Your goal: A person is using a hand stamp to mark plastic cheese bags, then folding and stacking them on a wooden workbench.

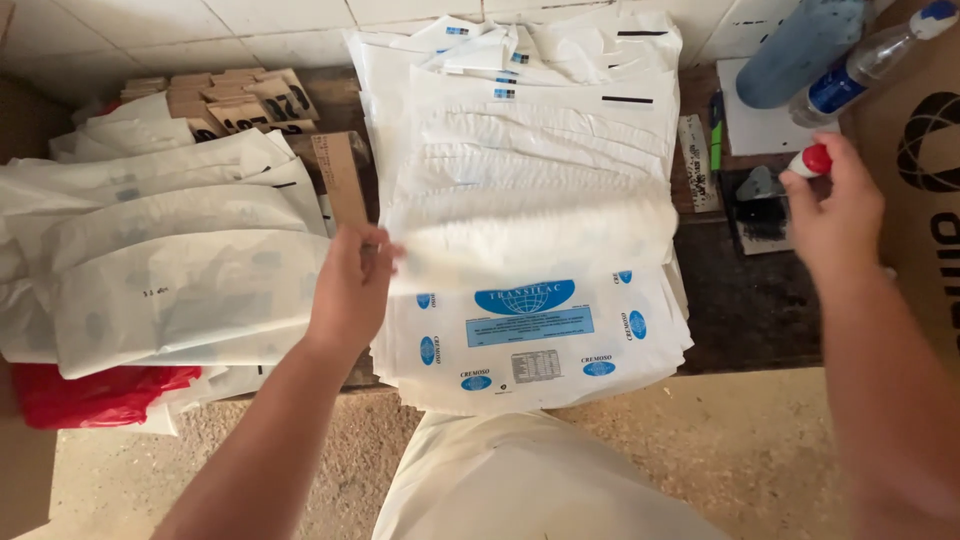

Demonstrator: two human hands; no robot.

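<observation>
Head view: looks down on a worktable (750, 320) set against a tiled wall.
Left hand (350, 285): centre-left of frame; fingers closed on the left edge of the top bag (530, 240), lifting it off the stack.
Right hand (835, 215): right of frame; fingertips pinched round a small red-and-white stamp (815, 160), held just above a dark ink pad (760, 205).
Bag stack (530, 330): centre of frame; white bags fanned toward the wall, and the bag exposed at the lower edge shows blue print.
Done pile (170, 270): left of frame; white bags lying sideways and overlapped, which I judge already handled.
Progress: judged partly done; the centre stack looks thick, so much remains.
Card tags (235, 100): upper left, brown, stacked by the wall.
Bottles (830, 50): upper right, two, lying tilted.
Ruler (697, 160): right of the stack, flat on the table.
Red bag (95, 395): lower left, under the pile.
Box (925, 170): right edge, brown card.
</observation>
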